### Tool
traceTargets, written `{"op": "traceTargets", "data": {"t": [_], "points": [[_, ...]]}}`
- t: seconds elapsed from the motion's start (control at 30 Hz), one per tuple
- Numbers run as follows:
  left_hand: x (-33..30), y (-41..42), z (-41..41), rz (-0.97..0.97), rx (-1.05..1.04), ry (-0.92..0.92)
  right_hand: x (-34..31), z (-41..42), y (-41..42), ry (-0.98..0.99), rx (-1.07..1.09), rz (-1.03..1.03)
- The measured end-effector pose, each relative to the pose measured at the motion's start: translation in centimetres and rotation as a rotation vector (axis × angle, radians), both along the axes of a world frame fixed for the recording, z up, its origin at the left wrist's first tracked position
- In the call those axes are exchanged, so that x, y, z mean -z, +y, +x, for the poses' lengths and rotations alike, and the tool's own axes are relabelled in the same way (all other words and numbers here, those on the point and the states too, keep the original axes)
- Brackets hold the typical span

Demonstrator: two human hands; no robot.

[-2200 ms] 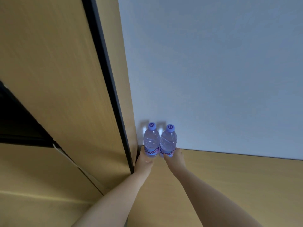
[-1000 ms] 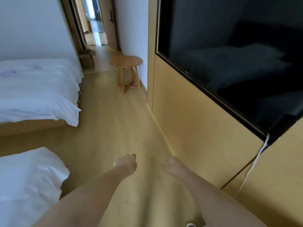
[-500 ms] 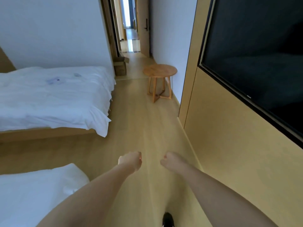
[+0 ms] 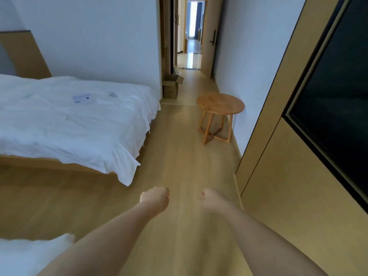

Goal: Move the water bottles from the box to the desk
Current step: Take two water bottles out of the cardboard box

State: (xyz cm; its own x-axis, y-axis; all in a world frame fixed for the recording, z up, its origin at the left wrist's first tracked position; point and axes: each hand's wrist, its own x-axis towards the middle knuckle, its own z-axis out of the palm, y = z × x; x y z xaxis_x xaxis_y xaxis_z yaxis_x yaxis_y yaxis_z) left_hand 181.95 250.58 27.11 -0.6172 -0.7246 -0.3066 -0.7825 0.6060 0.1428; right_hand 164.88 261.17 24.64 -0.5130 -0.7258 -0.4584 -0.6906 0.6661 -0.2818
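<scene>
Between the bed (image 4: 79, 120) and the wood-panelled wall (image 4: 288, 186), both my arms reach out over bare floor. My left hand (image 4: 155, 199) is curled into a loose fist around nothing; my right hand (image 4: 212, 198) also carries nothing, though I cannot tell how its fingers lie. No bottles or desk show. I judge this the empty-handed walk to the cardboard box (image 4: 170, 87) by the doorway, well ahead. Next comes a straight walk, keeping the round stool (image 4: 220, 105) on my right; the lane between it and the bed corner looks wide enough.
</scene>
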Motion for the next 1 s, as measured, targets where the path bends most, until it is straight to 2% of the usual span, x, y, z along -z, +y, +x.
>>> {"op": "traceTargets", "data": {"t": [0.37, 0.7, 1.0], "points": [[2.9, -21.6, -15.0, 0.051, 0.005, -0.096, 1.4, -15.1, -20.8, 0.026, -0.077, 0.041], [1.4, -42.8, -30.5, 0.081, 0.031, -0.126, -2.0, -29.0, -40.6, 0.068, -0.023, 0.040], [3.7, -58.6, -43.7, 0.124, 0.037, -0.151, 0.4, -42.6, -57.5, 0.035, -0.026, -0.010]]}}
